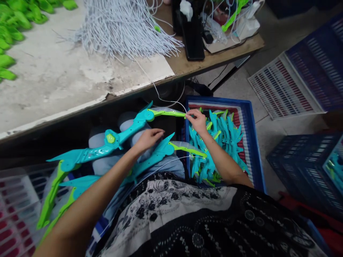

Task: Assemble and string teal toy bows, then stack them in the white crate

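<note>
Two teal toy bows lie across the lap; the right hand (197,120) pinches a white string (158,93) at the upper bow (118,137) tip; the left hand (148,138) rests spread on the lower bow (158,153); stringing looks underway, hooking needs steady tension.

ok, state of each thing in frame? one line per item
Left hand: resting on the bows in the lap, grip unclear.
Right hand: pinching the white string at the upper bow's tip.
Upper toy bow: across the lap.
White string: slack, trailing from the table.
Blue crate: holds piled teal bows.
String bundle: loose on the table.
</note>
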Motion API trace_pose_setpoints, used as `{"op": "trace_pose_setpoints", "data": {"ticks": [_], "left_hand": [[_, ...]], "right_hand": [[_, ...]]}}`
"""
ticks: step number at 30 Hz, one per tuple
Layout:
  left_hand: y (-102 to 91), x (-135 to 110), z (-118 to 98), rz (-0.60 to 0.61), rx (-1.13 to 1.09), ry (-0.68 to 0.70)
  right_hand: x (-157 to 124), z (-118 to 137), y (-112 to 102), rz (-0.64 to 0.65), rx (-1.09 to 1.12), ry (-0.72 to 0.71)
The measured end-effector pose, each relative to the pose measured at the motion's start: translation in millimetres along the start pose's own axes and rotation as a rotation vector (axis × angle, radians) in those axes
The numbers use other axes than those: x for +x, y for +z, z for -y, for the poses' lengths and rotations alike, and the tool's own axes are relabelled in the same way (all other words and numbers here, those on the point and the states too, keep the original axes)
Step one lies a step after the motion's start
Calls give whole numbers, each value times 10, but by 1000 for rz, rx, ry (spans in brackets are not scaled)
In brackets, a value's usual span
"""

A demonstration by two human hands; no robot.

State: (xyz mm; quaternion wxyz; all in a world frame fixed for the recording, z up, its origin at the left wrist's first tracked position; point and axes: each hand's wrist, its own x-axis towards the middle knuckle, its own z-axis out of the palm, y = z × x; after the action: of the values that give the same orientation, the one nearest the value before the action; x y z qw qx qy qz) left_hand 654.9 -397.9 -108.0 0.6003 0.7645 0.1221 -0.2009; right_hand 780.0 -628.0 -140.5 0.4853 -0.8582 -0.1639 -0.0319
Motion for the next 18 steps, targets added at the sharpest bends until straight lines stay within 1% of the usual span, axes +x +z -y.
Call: {"op": "trace_pose_setpoints", "data": {"ticks": [3, 5, 7, 9, 11, 14, 16, 18], "left_hand": [[256, 411, -109, 69, -392, -177], [432, 651, -163, 175, -584, -239], [579, 845, -196, 292, -695, -255], [679, 976, -213, 357, -734, -251], [728, 1040, -221, 361, -727, -249], [715, 1029, -227, 330, -677, -233], [648, 959, -224, 299, -640, -221], [515, 825, -212, 229, -552, -196]], "right_hand": [[-29, -24, 5, 17, -17, -11], [-57, -28, 4, 40, -15, -11], [-87, -32, 3, 54, 1, -25], [-112, -40, 4, 55, 18, -51], [-130, -49, 7, 52, 24, -61], [-144, -53, 14, 66, 1, -65], [-156, -51, 17, 97, -28, -88], [-180, -57, 19, 123, -80, -106]]}}
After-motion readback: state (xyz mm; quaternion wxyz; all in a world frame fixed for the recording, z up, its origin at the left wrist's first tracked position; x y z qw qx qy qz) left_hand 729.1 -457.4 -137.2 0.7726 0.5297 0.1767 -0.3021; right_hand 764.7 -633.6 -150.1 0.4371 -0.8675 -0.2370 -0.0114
